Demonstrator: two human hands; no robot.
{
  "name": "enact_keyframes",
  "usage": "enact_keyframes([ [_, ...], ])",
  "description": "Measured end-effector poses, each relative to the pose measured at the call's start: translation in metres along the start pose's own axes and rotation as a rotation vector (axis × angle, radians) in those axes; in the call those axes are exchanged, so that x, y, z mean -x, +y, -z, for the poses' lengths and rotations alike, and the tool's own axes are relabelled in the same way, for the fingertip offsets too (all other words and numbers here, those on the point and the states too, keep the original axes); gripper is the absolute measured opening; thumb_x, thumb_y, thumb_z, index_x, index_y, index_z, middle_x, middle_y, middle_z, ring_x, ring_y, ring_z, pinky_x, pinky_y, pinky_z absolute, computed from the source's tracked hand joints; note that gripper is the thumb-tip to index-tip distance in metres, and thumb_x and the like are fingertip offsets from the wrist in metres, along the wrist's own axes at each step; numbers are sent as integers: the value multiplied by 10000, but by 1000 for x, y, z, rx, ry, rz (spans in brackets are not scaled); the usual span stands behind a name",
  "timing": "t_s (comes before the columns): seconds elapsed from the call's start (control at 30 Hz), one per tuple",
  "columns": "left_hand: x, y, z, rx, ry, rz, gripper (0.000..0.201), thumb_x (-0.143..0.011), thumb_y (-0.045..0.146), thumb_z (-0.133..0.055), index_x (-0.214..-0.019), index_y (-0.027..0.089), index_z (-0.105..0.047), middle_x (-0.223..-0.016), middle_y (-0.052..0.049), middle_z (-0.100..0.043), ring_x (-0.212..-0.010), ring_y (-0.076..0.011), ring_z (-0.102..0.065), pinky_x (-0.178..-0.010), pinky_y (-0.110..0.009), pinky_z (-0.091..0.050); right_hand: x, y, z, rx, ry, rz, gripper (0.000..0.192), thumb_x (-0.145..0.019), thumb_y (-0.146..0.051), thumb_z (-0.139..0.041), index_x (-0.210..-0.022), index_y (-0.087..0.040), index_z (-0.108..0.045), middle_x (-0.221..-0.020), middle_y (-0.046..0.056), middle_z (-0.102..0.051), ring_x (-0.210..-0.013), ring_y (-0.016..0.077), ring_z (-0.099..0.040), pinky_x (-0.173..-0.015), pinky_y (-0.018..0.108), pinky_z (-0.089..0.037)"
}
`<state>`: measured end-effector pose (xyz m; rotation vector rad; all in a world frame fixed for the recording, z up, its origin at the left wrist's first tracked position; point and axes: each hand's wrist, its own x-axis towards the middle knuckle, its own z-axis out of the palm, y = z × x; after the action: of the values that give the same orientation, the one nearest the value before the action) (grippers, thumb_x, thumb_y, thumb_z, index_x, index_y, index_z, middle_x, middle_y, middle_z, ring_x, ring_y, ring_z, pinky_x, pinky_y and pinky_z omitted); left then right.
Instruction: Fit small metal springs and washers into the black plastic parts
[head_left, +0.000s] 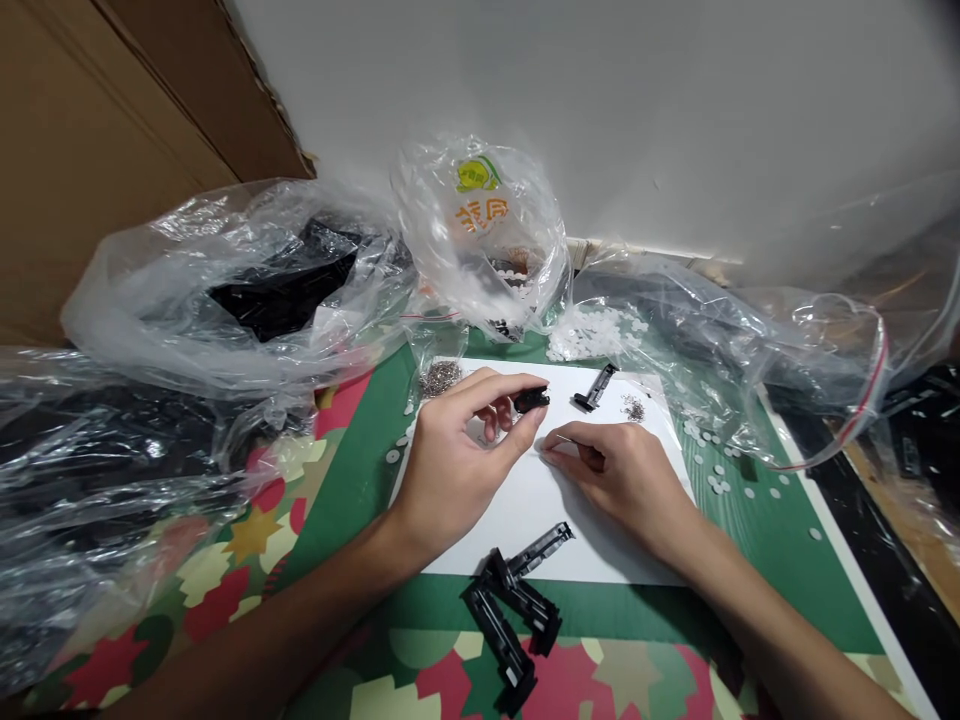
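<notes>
My left hand (pixel 457 450) pinches a small black plastic part (pixel 532 400) between thumb and forefinger, just above a white sheet (pixel 525 520). My right hand (pixel 615 470) rests on the sheet right beside it, fingertips pressed together near a thin metal piece that is too small to make out. Another black plastic part (pixel 595 387) lies on the sheet behind the hands. Several longer black plastic pieces (pixel 514 610) are piled at the sheet's near edge.
Clear plastic bags crowd the back and sides: one with black parts (pixel 277 290) at left, one printed bag (pixel 480 230) in the middle, one (pixel 750 350) at right. Small metal bits (pixel 440 377) and white discs (pixel 720 470) are scattered about. A patterned green mat (pixel 360 440) lies underneath.
</notes>
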<state>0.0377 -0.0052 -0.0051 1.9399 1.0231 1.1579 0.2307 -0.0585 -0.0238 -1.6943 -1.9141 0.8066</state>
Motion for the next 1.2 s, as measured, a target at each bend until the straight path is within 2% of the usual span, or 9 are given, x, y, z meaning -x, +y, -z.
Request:
enact_keyframes([
  [0.1, 0, 0, 1, 11, 8, -10, 200, -952, 149, -781, -1142, 185, -833, -932, -11, -771, -753, -113, -630, -698, -219, -515, 2, 0, 5, -126, 42, 0, 189, -984, -267, -656, -956, -205, -831, -617, -14, -604, -539, 123, -433, -563, 255, -312],
  [0.2, 1, -1, 1, 16, -2, -30, 221, -942, 137, -798, -1156, 176, -838, -877, 0, -749, -709, -102, -602, -648, -215, -489, 5, -5, 16, -334, 163, 10, 205, -964, -341, -711, -880, -194, -827, -561, -60, -376, -530, 110, -306, -528, 264, -255],
  [0.27, 3, -2, 1, 9, -13, -64, 239, -928, 131, -815, -1163, 167, -840, -861, -3, -743, -690, -103, -589, -632, -221, -479, 7, -11, 23, -462, 243, 20, 196, -932, -368, -768, -849, -201, -827, -575, -74, -291, -531, 105, -270, -521, 269, -235],
  [0.43, 8, -3, -3, 0, -58, -173, 274, -926, 86, -793, -1193, 134, -834, -851, -28, -744, -697, -119, -608, -642, -231, -502, 8, -21, 26, -580, 309, 36, 144, -888, -344, -824, -828, -213, -839, -576, -74, -306, -528, 99, -286, -512, 271, -222],
  [0.6, 11, -2, -6, -9, -59, -243, 280, -913, 55, -786, -1187, 99, -824, -828, -41, -745, -690, -129, -609, -639, -237, -511, 7, -18, 20, -610, 347, 19, 105, -892, -322, -826, -857, -225, -844, -591, -78, -287, -547, 100, -286, -526, 269, -236],
  [0.77, 14, -2, -7, -33, -86, -236, 311, -903, 16, -760, -1201, 89, -815, -820, -45, -749, -721, -145, -639, -662, -244, -520, 10, -19, 14, -571, 304, 31, 113, -914, -323, -822, -857, -227, -839, -584, -83, -259, -539, 96, -244, -513, 269, -201],
  [1.0, 16, -1, -9, -33, -64, -219, 300, -910, 5, -737, -1188, 87, -811, -844, -48, -761, -762, -146, -671, -710, -246, -549, 15, -28, 4, -490, 403, 48, 72, -943, -281, -793, -912, -221, -818, -601, -90, -262, -525, 89, -257, -504, 264, -209],
  [1.2, 18, -7, -12, -52, -33, -272, 322, -909, -15, -720, -1194, 111, -800, -890, -64, -783, -816, -165, -705, -734, -265, -583, 13, -29, -3, -547, 445, 35, 44, -944, -247, -783, -926, -215, -760, -588, -107, -284, -517, 87, -288, -505, 250, -239],
])
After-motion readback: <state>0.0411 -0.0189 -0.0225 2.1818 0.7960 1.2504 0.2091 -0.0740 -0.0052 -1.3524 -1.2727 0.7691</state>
